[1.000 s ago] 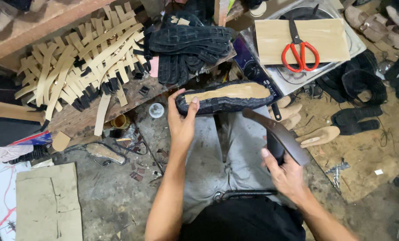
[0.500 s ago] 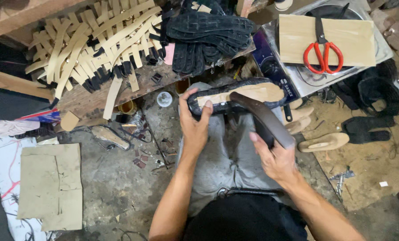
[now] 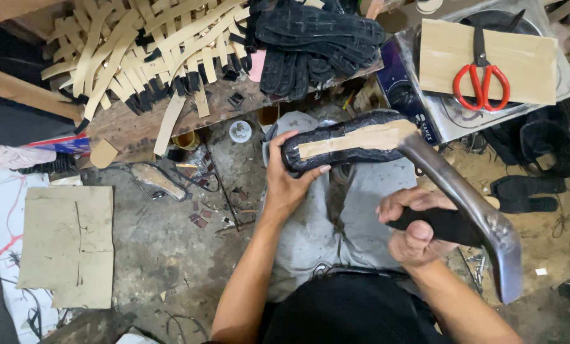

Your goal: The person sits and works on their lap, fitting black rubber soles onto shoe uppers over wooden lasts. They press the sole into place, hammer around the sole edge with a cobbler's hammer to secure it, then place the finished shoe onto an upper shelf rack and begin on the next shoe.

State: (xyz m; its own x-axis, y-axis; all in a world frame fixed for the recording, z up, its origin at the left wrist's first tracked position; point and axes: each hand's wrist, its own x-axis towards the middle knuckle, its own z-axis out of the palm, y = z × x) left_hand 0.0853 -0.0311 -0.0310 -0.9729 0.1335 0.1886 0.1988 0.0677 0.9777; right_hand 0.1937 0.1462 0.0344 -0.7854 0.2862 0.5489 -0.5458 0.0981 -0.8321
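While the left hand [image 3: 288, 185] clamped the black shoe [image 3: 348, 141] on the lap, its tan sole faced up. The right hand [image 3: 412, 226] gripped tight around a curved metal tool [image 3: 469, 210], whose tip touched the shoe's heel.

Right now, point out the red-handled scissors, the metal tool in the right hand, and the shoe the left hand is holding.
red-handled scissors [image 3: 482, 81]: head view, on the red handle loops.
metal tool [image 3: 463, 204]: head view, on the middle of its long grey blade.
shoe [image 3: 352, 140]: head view, on the tan strip along its sole.
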